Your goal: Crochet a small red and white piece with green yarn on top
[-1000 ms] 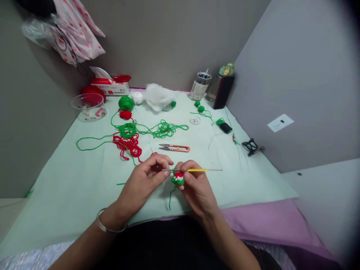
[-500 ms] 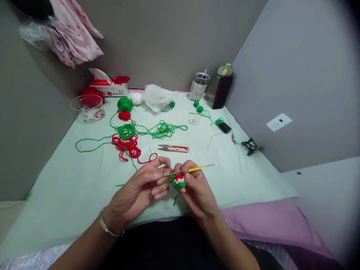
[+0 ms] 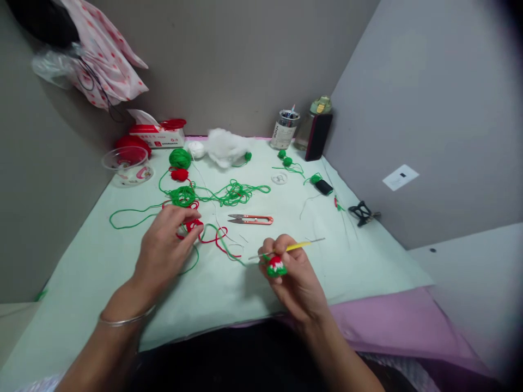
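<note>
My right hand grips a crochet hook with a yellow handle, lying roughly level. The same fingers hold a small crocheted piece in red, white and green. From that piece a green yarn strand runs left across the table toward my other hand. My left hand hovers over the loose red yarn, thumb and forefinger apart; its other fingers are partly hidden. Between and beyond the hands lie orange-handled thread snips.
Tangled green yarn, a green yarn ball and white stuffing lie farther back. A clear tub and tissue box stand back left. Back right are a pen can, a bottle and a phone.
My left hand has left the crocheted piece and moved left to the red yarn, the green strand now stretching between. My right hand has shifted slightly right, still holding hook and piece.
</note>
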{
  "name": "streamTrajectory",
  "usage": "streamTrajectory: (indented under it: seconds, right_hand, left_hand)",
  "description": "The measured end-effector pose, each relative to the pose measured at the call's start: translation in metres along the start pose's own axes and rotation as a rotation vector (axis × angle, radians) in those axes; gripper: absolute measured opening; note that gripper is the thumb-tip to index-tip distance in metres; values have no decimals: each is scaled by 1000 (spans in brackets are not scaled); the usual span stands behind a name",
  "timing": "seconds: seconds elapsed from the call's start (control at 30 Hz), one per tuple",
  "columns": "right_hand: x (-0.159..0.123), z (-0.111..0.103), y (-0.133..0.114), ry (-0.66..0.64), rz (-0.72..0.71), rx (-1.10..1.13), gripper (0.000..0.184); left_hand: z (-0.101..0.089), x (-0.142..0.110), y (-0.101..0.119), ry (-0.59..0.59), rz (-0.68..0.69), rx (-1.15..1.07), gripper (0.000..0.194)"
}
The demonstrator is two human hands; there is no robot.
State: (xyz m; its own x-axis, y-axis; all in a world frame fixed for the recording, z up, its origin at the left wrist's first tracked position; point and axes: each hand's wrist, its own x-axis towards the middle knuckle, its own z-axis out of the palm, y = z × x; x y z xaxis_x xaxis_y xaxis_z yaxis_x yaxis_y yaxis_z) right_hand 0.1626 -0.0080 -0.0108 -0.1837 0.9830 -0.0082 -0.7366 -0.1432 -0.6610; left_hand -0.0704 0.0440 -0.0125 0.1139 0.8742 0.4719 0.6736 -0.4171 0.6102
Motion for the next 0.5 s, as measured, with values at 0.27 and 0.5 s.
streamTrajectory:
  seconds: [0.27,0.5]
  right_hand:
    - [11,0,7,218,-154,-262,22]
    - [6,-3,8,149,-126,-459,22]
  left_hand:
    - [3,-28,64,-31,48,-398,15]
    - [26,-22,70,-8,74,-431,15]
